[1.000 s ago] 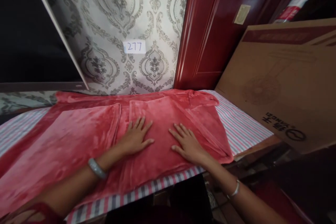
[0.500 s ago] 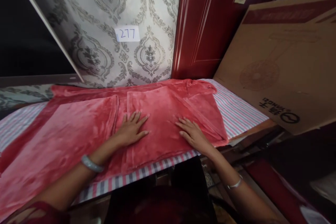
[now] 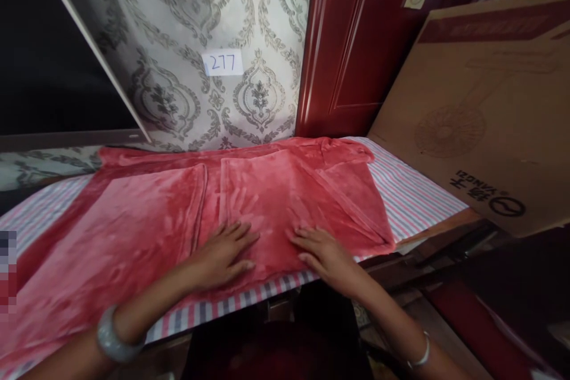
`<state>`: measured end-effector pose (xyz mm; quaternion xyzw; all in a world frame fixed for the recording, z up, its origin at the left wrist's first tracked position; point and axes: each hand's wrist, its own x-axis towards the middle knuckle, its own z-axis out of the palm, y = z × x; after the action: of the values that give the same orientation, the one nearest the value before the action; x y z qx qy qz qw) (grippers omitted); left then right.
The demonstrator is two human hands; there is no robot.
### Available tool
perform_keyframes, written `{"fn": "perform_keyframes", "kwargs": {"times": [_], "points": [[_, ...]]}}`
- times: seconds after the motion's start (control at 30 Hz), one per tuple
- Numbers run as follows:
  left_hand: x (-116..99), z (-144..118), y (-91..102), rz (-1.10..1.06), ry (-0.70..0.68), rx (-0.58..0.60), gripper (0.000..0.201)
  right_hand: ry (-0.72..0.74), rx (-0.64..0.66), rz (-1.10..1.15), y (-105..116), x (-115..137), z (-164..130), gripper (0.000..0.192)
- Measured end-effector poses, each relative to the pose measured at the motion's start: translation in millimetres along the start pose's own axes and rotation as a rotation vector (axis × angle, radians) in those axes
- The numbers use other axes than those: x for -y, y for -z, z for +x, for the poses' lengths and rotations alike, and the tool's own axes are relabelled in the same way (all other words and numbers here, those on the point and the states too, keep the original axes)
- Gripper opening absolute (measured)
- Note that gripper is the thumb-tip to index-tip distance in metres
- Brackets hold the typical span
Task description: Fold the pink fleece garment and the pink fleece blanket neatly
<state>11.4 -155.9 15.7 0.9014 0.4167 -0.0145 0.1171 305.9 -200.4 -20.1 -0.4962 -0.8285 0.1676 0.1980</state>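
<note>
A red plush garment (image 3: 178, 214) lies spread flat across the middle and left of the frame, covering most of a striped cloth (image 3: 414, 196) that shows along the lower edge and at the right of centre. The left hand (image 3: 220, 255) lies palm down on the garment just below the centre of the frame, fingers stretched out and slightly spread, gripping nothing. The right hand (image 3: 323, 252) lies just to the right of it, also flat and unclenched, its fingers pointing toward the upper left and its heel at the garment's lower edge, where the striped cloth begins. The two hands are near each other but apart. A pale bangle (image 3: 111, 338) circles the left wrist at the lower left, and a thin bracelet (image 3: 421, 356) circles the right wrist at the lower right. Behind the garment, patterned wallpaper (image 3: 187, 24) fills the upper middle and bears a small white label (image 3: 222, 63) reading 277. A dark red door (image 3: 356, 41) stands right of it, and a large cardboard box (image 3: 485, 113) leans at the right of the frame.
</note>
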Motion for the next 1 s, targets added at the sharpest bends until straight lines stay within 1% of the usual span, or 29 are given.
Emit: {"fn": "perform_keyframes", "kwargs": {"times": [0.07,0.13,0.17,0.23,0.3,0.33,0.4,0.47,0.53,0.6,0.73,0.83,0.9,1.0], "points": [[-13.4,19.2,13.5,-0.027,0.034,-0.083,0.061,0.009,-0.112,0.027,13.6,-10.5,18.4,0.047],[-29.4,48.4,23.4,-0.043,0.062,-0.183,0.065,-0.023,-0.220,-0.005,23.8,-20.5,46.9,0.050],[-36.1,64.9,26.0,-0.048,0.097,-0.210,0.069,-0.058,-0.247,-0.036,26.7,-24.5,63.1,0.052],[-43.3,96.3,25.4,-0.049,0.174,-0.218,0.071,-0.142,-0.237,-0.109,27.2,-29.5,93.5,0.057],[-40.2,119.0,17.3,-0.025,0.261,-0.221,0.069,-0.201,-0.164,-0.180,20.0,-31.2,114.7,0.059],[-35.4,125.6,11.1,-0.005,0.295,-0.226,0.069,-0.210,-0.120,-0.211,13.8,-31.4,120.5,0.059],[-22.4,129.8,-2.8,0.045,0.343,-0.250,0.070,-0.201,-0.054,-0.265,-0.8,-32.3,123.8,0.060],[-9.4,125.5,-14.2,0.089,0.355,-0.279,0.072,-0.182,-0.034,-0.302,-14.1,-34.3,120.5,0.060],[1.0,117.8,-19.4,0.115,0.346,-0.289,0.073,-0.172,-0.038,-0.318,-22.4,-36.6,116.6,0.060],[9.4,109.4,-18.2,0.129,0.363,-0.267,0.076,-0.173,-0.035,-0.315,-25.8,-38.1,114.8,0.060],[24.9,93.1,-7.7,0.157,0.435,-0.226,0.079,-0.184,-0.027,-0.297,-25.6,-39.0,114.2,0.061],[36.5,87.7,4.1,0.152,0.477,-0.187,0.078,-0.187,-0.010,-0.279,-17.2,-39.0,118.1,0.061],[43.6,93.0,16.8,0.150,0.489,-0.183,0.075,-0.182,-0.007,-0.261,-3.5,-37.4,129.1,0.058],[53.0,116.0,40.8,0.127,0.471,-0.212,0.071,-0.175,-0.081,-0.250,23.5,-31.5,161.4,0.054]]}}
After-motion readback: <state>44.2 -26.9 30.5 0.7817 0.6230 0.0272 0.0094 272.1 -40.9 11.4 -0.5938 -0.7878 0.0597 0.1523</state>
